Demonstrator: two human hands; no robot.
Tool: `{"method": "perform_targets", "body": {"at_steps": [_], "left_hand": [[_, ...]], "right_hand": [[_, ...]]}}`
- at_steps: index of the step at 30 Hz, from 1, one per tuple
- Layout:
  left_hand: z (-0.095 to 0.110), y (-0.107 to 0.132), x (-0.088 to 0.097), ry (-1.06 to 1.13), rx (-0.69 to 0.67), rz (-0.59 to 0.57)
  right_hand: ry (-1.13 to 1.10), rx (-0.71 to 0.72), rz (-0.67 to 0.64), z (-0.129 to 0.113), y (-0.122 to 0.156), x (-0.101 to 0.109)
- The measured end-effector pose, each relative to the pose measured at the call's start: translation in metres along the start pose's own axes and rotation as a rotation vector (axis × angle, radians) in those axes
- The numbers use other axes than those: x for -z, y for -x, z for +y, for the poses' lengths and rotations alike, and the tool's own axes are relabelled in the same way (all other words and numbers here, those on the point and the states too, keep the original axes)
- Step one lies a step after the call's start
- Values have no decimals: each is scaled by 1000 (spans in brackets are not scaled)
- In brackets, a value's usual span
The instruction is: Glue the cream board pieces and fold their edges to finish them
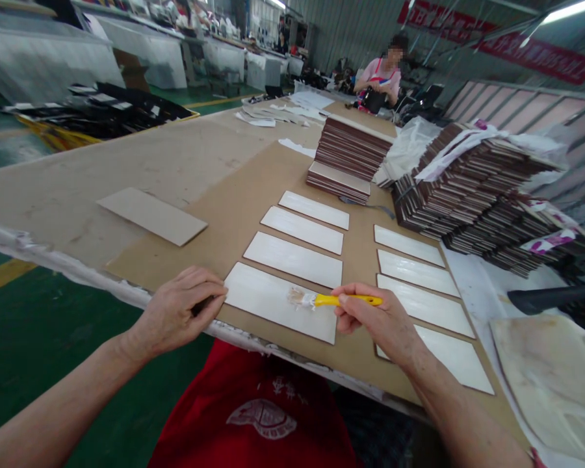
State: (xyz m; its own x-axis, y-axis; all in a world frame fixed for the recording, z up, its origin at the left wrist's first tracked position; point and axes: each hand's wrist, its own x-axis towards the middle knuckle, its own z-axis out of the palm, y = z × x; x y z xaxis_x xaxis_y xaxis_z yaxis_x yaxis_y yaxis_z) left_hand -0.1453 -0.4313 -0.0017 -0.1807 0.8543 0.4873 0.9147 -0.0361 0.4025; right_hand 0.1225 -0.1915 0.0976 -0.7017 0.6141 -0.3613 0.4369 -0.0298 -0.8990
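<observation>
My right hand is closed around a yellow-handled brush. Its glue-laden bristles rest on the nearest white-coated panel. My left hand presses curled fingers on that panel's left edge at the table's front. Two columns of several white-coated rectangular panels lie on a brown cardboard sheet. The right column runs under my right wrist.
Stacks of brown boards and a larger pile stand at the back right. A lone uncoated panel lies at the left. A glue-smeared board sits at the right. A person in pink works at the table's far end.
</observation>
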Motion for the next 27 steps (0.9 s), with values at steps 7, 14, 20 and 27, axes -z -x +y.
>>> {"method": "perform_targets", "body": {"at_steps": [7, 14, 20, 27], "left_hand": [[-1, 1, -1, -15, -17, 19], [-4, 2, -1, -10, -22, 12], [-2, 4, 1, 12, -24, 33], [2, 3, 5, 89, -37, 63]], "right_hand": [[-1, -23, 93, 16, 20, 30], [6, -20, 166, 19, 37, 48], [-149, 97, 206, 2, 25, 27], [-266, 134, -44, -22, -9, -57]]}}
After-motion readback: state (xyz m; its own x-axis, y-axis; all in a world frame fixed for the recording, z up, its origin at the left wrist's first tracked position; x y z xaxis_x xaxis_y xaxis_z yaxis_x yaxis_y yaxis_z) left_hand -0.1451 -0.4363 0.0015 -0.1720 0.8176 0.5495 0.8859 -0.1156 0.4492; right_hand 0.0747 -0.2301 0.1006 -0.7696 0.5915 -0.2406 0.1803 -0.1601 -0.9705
